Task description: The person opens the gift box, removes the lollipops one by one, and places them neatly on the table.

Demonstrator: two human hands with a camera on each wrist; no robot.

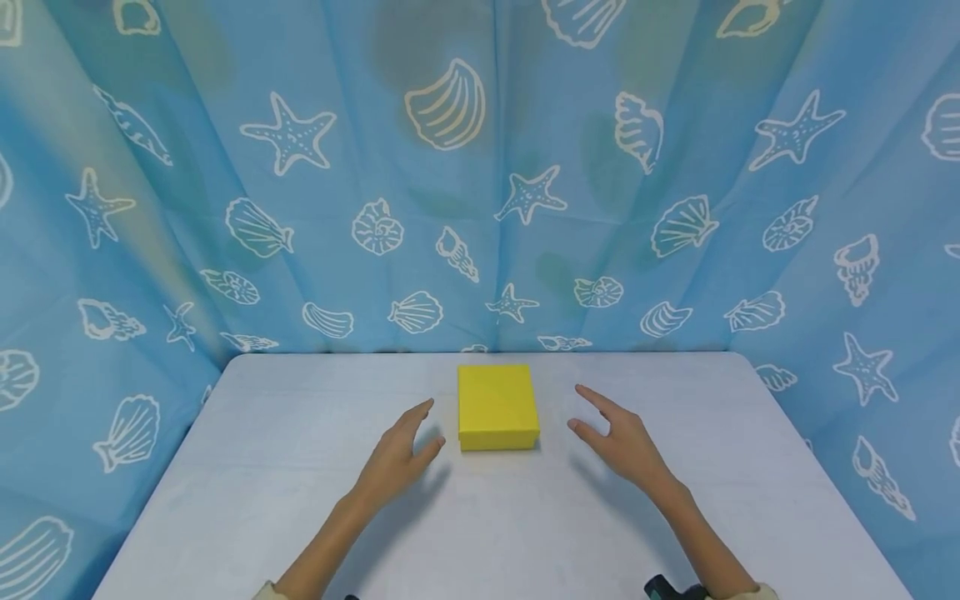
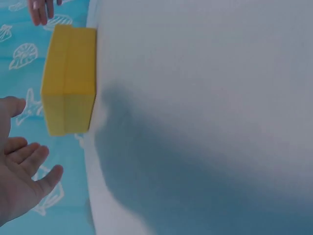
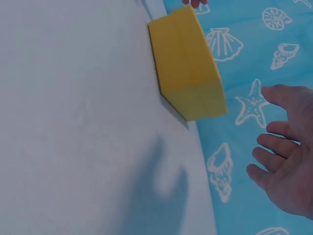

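A yellow lidded box (image 1: 497, 406) sits near the far edge of the white table, its lid on. To the left of it, apart from the box, my left hand (image 1: 396, 457) hovers with fingers extended and thumb spread. My right hand (image 1: 624, 443) is held on the opposite side, likewise spread and touching nothing. In the left wrist view the left palm (image 2: 22, 183) faces the box (image 2: 71, 81) across a gap. The right wrist view has the right hand (image 3: 288, 152) beside the box (image 3: 188, 63), also with a gap between them.
The white tabletop (image 1: 495, 525) has rounded far corners. Behind it and along both sides hangs a blue curtain (image 1: 450, 192) printed with white shells and starfish. A dark strapped device (image 1: 675, 588) is at the right wrist.
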